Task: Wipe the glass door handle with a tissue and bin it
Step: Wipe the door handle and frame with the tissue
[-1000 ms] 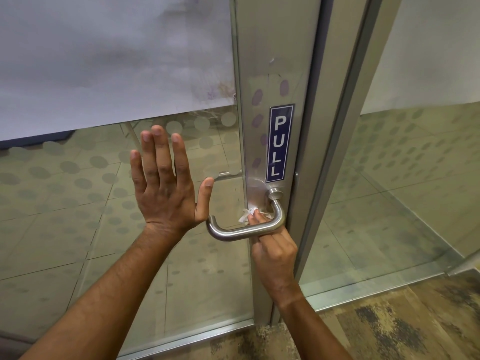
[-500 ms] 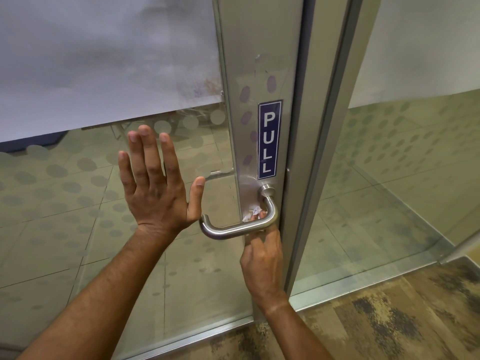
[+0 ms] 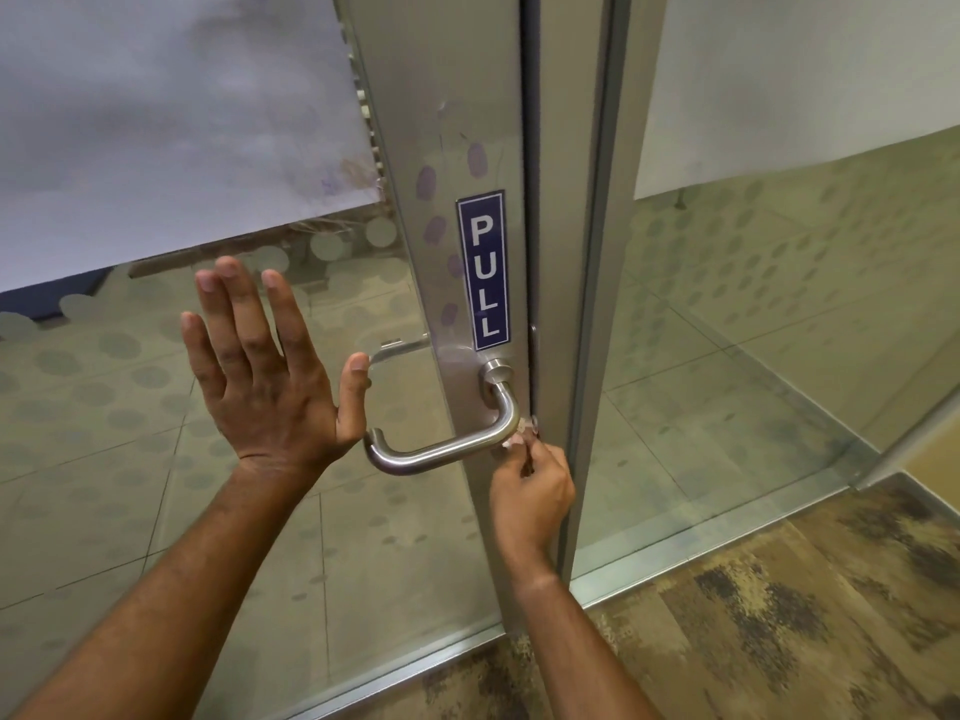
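The right grip pinches what looks like a tissue against the handle bend, while the left grip hovers released, fingers spread.

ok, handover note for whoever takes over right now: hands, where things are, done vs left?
Left hand: open, fingers spread, flat against the glass door, holding nothing.
Right hand: pinches the tissue at the bend of the door handle, just under the PULL sign.
Done: wiping is under way at the bend.
Left: how much of the bar is wiped cannot be told; then bin the tissue. No bin in view.
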`<state>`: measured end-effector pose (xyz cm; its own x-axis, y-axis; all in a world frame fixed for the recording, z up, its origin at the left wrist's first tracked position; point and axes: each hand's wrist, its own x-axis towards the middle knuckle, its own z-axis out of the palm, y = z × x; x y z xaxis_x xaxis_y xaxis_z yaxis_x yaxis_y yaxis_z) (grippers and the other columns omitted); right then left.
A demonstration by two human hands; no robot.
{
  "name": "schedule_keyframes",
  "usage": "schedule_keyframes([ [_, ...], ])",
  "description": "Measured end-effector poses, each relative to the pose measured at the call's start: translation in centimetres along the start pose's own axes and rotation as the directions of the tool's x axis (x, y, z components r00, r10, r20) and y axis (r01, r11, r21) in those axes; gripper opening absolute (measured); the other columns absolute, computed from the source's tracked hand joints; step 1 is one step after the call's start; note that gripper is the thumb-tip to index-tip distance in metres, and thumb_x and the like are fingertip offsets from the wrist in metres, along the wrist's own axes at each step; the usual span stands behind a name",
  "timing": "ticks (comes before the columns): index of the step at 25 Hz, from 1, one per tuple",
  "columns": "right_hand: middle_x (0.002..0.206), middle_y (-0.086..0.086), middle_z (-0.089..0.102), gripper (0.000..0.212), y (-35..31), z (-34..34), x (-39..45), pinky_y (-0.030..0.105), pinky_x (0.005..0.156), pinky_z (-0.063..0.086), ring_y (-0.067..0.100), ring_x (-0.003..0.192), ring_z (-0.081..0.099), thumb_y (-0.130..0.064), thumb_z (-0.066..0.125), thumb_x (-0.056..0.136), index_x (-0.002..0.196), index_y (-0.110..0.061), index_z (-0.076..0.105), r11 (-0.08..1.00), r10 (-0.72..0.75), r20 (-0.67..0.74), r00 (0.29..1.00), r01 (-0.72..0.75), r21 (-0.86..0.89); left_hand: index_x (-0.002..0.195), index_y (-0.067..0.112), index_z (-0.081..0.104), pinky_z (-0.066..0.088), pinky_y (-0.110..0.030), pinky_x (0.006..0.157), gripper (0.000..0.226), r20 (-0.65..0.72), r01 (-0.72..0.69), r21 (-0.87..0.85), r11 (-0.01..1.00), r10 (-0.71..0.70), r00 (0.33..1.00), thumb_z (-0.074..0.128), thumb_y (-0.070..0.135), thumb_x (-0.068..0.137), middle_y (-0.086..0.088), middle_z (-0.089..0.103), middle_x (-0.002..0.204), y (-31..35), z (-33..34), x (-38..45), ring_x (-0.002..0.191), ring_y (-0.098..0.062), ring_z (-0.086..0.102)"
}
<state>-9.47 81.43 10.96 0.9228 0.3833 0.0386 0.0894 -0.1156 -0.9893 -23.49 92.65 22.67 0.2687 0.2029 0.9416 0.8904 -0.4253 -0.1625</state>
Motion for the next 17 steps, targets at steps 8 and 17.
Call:
schedule_keyframes([
  [8,0.081,-0.011,0.072,0.021,0.6,0.5,0.8,0.008,0.062,0.047,-0.001,0.074,0.068,0.000,0.065,0.088,0.104,-0.011,0.073,0.846,0.431,0.090,0.898,-0.437,0.304,0.153,-0.001,0.016,-0.005,-0.042,0.125,0.085,-0.002,-0.011,-0.014,1.000,0.011,1.000,0.036,0.056,0.093,-0.029,0.013,0.152,-0.3,0.2,-0.1,0.154,-0.021,-0.016],
  [17,0.101,0.003,0.069,0.031,-1.7,-0.6,0.4,0.010,0.082,0.050,0.009,0.091,0.064,0.002,0.065,0.087,0.117,-0.005,0.070,0.928,-0.370,0.007,0.929,0.369,0.045,0.149,-0.008,0.020,-0.007,-0.041,0.125,0.084,0.007,0.000,-0.021,1.000,0.000,1.000,0.037,0.054,0.094,-0.039,0.023,0.148,-0.1,-0.1,-0.1,0.152,-0.019,-0.019],
])
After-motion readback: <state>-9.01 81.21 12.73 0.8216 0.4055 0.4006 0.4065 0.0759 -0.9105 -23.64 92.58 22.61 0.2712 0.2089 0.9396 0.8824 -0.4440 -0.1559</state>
